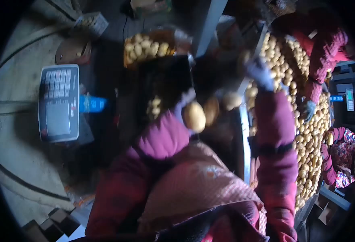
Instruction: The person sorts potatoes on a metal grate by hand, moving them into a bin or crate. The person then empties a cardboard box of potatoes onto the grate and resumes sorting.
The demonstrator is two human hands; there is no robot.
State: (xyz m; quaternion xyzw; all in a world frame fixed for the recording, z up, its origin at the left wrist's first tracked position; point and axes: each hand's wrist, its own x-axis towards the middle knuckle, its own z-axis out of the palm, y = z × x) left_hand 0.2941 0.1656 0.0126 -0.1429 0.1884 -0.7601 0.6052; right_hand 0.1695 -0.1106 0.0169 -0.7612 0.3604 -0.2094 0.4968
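A large yellow potato [194, 117] sits in my left hand [182, 105], which wears a grey glove and is closed around it. Just to its right is a browner potato [211, 111], and beyond that a pale, blurred potato [230, 101]; both are over the dark gap between my hands. My right hand [260, 74], also gloved, reaches to the near edge of the potato pile [306, 141] and is smeared by motion. Below and left of my left hand's fingers, a few potatoes [155, 107] lie inside a dark container [165, 74].
A scale's keypad unit [59, 103] stands at the left. Behind the dark container is an orange-lined crate of potatoes [145, 50]. A metal rail [245, 141] borders the pile. Across it, one person's gloved hand [309, 109] reaches in; another person [341, 155] is at far right.
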